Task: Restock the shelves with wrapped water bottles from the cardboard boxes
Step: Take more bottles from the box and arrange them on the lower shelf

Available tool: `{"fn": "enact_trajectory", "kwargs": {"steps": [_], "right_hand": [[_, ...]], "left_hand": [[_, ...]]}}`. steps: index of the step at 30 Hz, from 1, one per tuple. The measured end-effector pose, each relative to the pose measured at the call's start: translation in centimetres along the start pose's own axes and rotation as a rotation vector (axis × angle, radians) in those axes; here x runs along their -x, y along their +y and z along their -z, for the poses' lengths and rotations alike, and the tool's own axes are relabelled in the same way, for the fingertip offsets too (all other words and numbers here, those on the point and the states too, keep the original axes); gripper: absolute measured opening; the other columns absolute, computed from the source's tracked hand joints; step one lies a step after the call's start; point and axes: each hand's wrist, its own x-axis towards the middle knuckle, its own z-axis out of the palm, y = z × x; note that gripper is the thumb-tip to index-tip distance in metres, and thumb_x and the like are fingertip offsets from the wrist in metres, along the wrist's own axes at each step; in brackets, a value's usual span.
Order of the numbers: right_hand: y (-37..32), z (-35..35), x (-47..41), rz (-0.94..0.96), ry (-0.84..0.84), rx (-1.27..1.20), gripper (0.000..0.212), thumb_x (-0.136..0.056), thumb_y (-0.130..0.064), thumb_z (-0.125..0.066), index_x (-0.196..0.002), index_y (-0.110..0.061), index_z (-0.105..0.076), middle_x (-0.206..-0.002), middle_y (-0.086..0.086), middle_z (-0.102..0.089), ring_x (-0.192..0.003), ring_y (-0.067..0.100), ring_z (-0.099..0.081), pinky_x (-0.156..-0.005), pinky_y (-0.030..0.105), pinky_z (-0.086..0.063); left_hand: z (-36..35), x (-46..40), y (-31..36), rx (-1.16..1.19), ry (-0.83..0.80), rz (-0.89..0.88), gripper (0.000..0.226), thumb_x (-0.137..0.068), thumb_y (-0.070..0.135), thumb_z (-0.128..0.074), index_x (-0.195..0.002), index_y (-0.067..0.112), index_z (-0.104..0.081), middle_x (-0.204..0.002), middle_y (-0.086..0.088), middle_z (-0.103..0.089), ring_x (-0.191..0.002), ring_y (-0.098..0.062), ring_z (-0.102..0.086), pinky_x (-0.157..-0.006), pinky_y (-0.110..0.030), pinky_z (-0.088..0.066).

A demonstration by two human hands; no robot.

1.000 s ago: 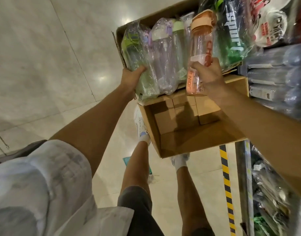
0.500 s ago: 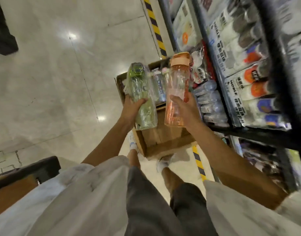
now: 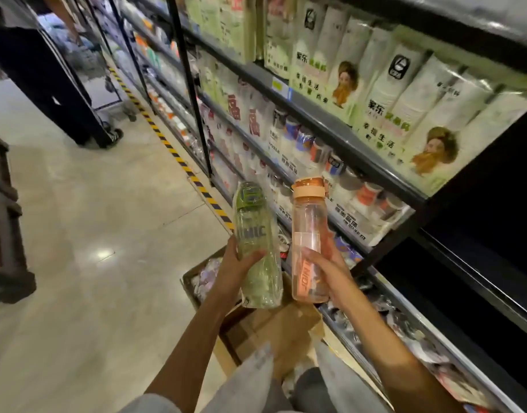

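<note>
My left hand [image 3: 231,271] grips a green water bottle [image 3: 254,234] in clear wrap, held upright. My right hand [image 3: 326,268] holds an orange water bottle [image 3: 308,234] with an orange cap, also upright, just right of the green one. Both bottles are raised in front of the dark metal shelves [image 3: 339,126] on the right. Below my hands stands an open cardboard box [image 3: 286,332] on the floor. A second box [image 3: 202,278] behind it holds several wrapped bottles.
The shelves carry paper-roll packs [image 3: 405,93] on top and wrapped cups and bottles on lower levels. A yellow-black stripe [image 3: 178,156] runs along the shelf base. Another person [image 3: 56,84] with a cart stands up the aisle at the far left. Dark furniture [image 3: 3,222] sits at the left.
Both hands lifted the green and orange bottles out of the box and raised them. My view swung up from the boxes to the shelves.
</note>
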Motion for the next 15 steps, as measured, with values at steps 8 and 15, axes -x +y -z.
{"fn": "enact_trajectory", "kwargs": {"steps": [8,15], "right_hand": [[-2.0,2.8,11.4,0.217,0.284,-0.166,0.083,-0.067,-0.056,-0.091,-0.139,-0.032,-0.056,-0.128,0.002,-0.073,-0.116,0.029,-0.071,-0.095,0.049,-0.056],[-1.7,9.0,22.0,0.404,0.547,-0.14,0.067,-0.085,-0.03,-0.084,-0.144,-0.024,-0.052,-0.126,0.006,-0.072,-0.113,0.028,-0.071,-0.094,0.045,-0.058]], "left_hand": [[-6.4,7.3,4.0,-0.081,-0.342,-0.116,0.063,-0.089,0.014,-0.081,-0.141,0.031,-0.05,-0.119,0.011,-0.075,-0.101,-0.005,-0.074,-0.073,-0.021,-0.06],[-13.5,12.4,3.3,-0.079,-0.644,0.01,0.1,-0.075,0.044,-0.092,-0.155,0.051,-0.032,-0.151,0.012,-0.054,-0.132,-0.014,-0.06,-0.109,-0.05,-0.05]]}}
